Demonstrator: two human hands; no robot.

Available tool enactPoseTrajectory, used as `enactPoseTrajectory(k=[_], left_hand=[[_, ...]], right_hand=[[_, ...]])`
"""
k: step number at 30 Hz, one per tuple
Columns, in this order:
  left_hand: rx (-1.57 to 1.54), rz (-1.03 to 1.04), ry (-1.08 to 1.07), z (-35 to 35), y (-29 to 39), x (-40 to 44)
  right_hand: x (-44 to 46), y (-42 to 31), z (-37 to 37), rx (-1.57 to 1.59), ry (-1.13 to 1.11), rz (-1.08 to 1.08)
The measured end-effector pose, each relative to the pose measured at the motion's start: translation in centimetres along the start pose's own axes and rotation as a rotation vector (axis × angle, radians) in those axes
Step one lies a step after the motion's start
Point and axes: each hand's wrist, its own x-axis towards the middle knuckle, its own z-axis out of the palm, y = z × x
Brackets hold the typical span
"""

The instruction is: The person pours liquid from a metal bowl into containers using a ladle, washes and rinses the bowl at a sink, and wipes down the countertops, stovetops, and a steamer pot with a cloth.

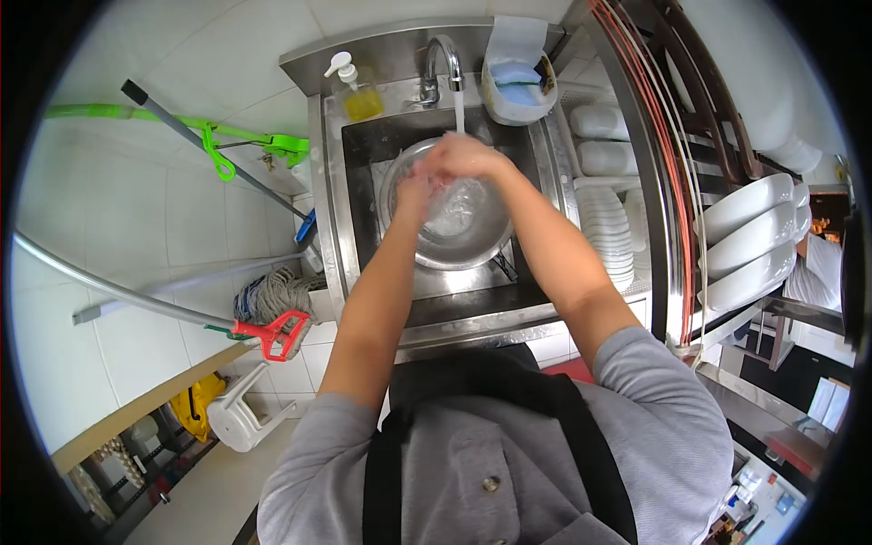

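Water runs from the chrome faucet (pixel 444 68) onto my hands over a round metal bowl (pixel 461 252) in the steel sink (pixel 363 143). My right hand (pixel 468 156) lies under the stream, bent over toward the left. Against it, at the bowl's left side, is my left hand (pixel 415 189). The fingers of both hands overlap and are smeared by motion and water, so whether anything is between them is hidden. Splashing water stands in the bowl below. Behind the sink are a soap pump bottle (pixel 361 98) with yellow liquid and a white container (pixel 520 91) holding something blue.
White dishes (pixel 604 227) stand in a rack right of the sink, with large white bowls (pixel 749 241) on a shelf farther right. Mop and broom handles (pixel 127 295) lean at the left, near a mop head (pixel 277 295) and a white stool (pixel 241 413). A person's sleeve (pixel 815 272) shows far right.
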Motion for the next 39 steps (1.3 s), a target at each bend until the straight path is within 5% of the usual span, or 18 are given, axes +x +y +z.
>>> enactPoseTrajectory(k=[1, 4, 6, 8, 9, 14, 16, 18, 20, 21, 22, 24, 26, 28, 30, 33, 36, 39], left_hand=[[-0.573, -0.399, -0.129, 1.4, 0.4, 0.7], [-0.759, -0.311, -0.484, 4.0, -3.8, 4.4], [-1.061, -0.265, -0.84, 5.3, -7.4, 8.0], [-0.757, -0.217, -0.331, 8.8, -2.5, 4.5], [-0.798, -0.299, -0.323, 9.4, 0.8, 2.3], [-0.592, -0.172, -0.302, 8.1, 2.5, 1.7], [-0.717, -0.012, -0.379, 5.9, 0.5, 3.0], [0.0, 0.098, -0.033, 1.2, -3.0, 5.8], [0.982, 0.27, 0.574, -2.0, -2.3, 1.2], [1.017, 0.211, 0.614, -3.8, -5.1, 1.4], [1.047, 0.153, 0.657, -5.7, -8.7, 2.4], [0.829, -0.234, 0.243, -8.9, -11.8, 3.7], [0.48, -0.335, 0.206, -9.7, -12.5, 1.8], [0.12, -0.421, 0.174, -10.3, -12.6, 2.0], [0.581, -0.164, 0.151, -11.7, -12.4, 3.6], [0.774, 0.143, 0.08, -10.4, -6.7, 3.9], [1.007, 0.346, -0.193, -4.8, 5.0, -0.6], [1.075, 0.592, -0.347, -1.0, 9.6, -2.2]], right_hand=[[0.1, 1.3, 1.5, 0.613, 0.296, -0.02], [-1.0, 2.8, 3.3, 1.234, 0.615, -0.134], [0.2, 3.9, 4.2, 1.164, 0.698, -0.07], [1.6, 5.1, 4.1, 1.246, 1.045, -0.141], [1.6, 4.2, 3.6, 0.885, 1.256, -0.074], [1.9, 3.9, 3.4, 0.654, 1.309, -0.037], [3.0, 4.0, 4.0, -0.034, 1.115, 0.077], [4.6, 3.7, 2.4, 0.101, 0.949, 0.314], [7.2, 5.9, 0.3, -0.779, 0.211, 0.049], [7.0, 6.0, -0.1, -0.132, 0.487, 0.133], [6.9, 5.4, 0.1, -0.133, 0.483, 0.134], [6.2, 3.3, 1.3, 0.464, 0.593, -0.15], [3.0, 1.2, 1.4, 0.445, 0.231, -0.183], [2.1, 0.6, 0.8, -0.788, -0.358, 0.084], [0.8, 0.9, 0.1, -0.617, -0.225, 0.315], [0.7, 2.6, -0.6, 0.153, 0.484, 0.061], [-1.5, 5.8, -2.0, -0.482, 0.693, -0.114], [-9.5, 4.2, -2.6, -0.556, 0.677, -0.014]])
